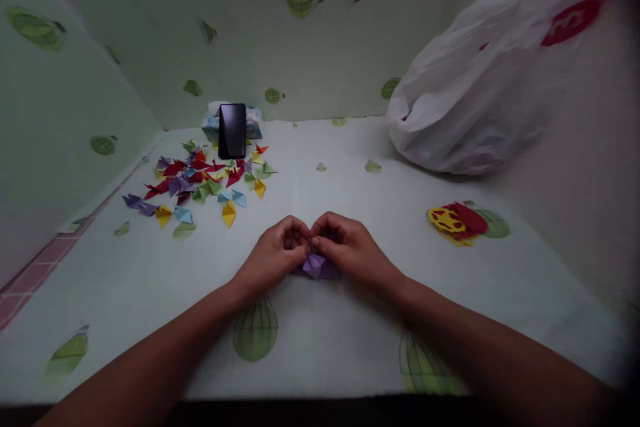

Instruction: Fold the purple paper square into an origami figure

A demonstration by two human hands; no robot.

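Observation:
A partly folded purple origami paper (315,265) is between my two hands at the middle of the table. My left hand (280,247) pinches its left side, thumb and forefinger closed together. From the right, my right hand (347,247) grips it in the same way, and the fingertips of both hands nearly meet at its top. A raised fold in the paper faces me, with flat purple edges spreading on either side. The fingers cover its upper part.
Several folded paper cranes (200,180) in many colours lie at the left. Behind them a phone (233,131) leans on a tissue pack (255,123). A large white plastic bag (460,93) stands at the back right. Red and yellow paper cut-outs (457,221) lie at the right.

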